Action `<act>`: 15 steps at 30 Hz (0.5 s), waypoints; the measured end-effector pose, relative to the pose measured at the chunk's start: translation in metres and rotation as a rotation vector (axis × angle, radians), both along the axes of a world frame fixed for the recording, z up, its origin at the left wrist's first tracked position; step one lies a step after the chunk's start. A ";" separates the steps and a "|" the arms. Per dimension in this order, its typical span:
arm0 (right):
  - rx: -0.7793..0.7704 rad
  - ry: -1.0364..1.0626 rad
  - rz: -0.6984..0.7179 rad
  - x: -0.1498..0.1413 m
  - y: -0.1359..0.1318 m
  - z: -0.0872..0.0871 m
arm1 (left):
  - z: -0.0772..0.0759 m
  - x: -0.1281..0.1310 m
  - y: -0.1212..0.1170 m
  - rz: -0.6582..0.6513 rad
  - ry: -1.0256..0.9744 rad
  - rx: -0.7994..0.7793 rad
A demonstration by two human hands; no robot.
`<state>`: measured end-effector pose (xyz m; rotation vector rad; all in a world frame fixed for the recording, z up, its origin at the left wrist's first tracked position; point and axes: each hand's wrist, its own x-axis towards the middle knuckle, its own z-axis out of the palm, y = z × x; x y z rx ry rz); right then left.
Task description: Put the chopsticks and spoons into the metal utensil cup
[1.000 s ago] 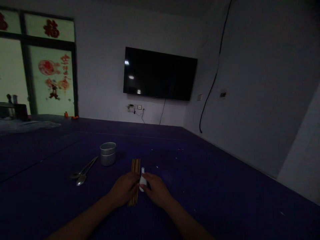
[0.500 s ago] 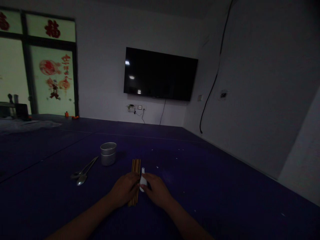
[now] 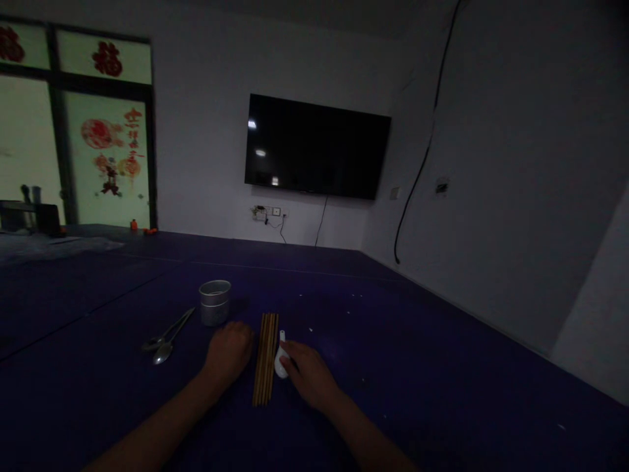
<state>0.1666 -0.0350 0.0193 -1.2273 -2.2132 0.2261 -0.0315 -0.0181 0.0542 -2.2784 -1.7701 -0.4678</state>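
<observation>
A left hand (image 3: 230, 353) had pulled clear of a bundle of chopsticks (image 3: 265, 364) on a dim purple table (image 3: 422, 367), uncovering their full length; half a second earlier it lay across the sticks, close against the opposite hand. It now stood just left of the bundle, knuckles raised and fingers curled out of sight, so whether it was closed or held anything could not be told. The right hand (image 3: 308, 372) kept its place, thumb and forefinger drawn together on a white spoon (image 3: 280, 370) just right of the chopsticks, its handle pointing away from the person.

The spoon was smooth and glossy, with a rounded bowl and a stubby handle, partly covered by the fingers. The chopsticks, slender, straight and yellowish brown like wood, lay side by side in a flat row. A metal cup (image 3: 215, 307), dull grey with a bright rim and a ridge about its middle, stood upright just beyond the left hand. To its left lay two long-handled metal spoons (image 3: 163, 354), their handles converging near the cup.

Pale specks dotted the tabletop. Farther back were a crumpled pale sheet (image 3: 59, 246), small orange objects (image 3: 133, 225) and a wall-mounted television (image 3: 317, 147).
</observation>
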 end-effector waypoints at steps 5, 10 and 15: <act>-0.008 0.020 0.009 0.001 0.001 0.000 | 0.025 -0.050 0.008 0.384 0.063 0.092; -0.008 0.048 -0.008 0.001 0.002 -0.001 | 0.030 -0.096 0.013 0.642 0.031 -0.003; 0.017 0.072 -0.046 0.001 0.002 -0.004 | 0.018 -0.107 0.022 0.611 -0.033 -0.140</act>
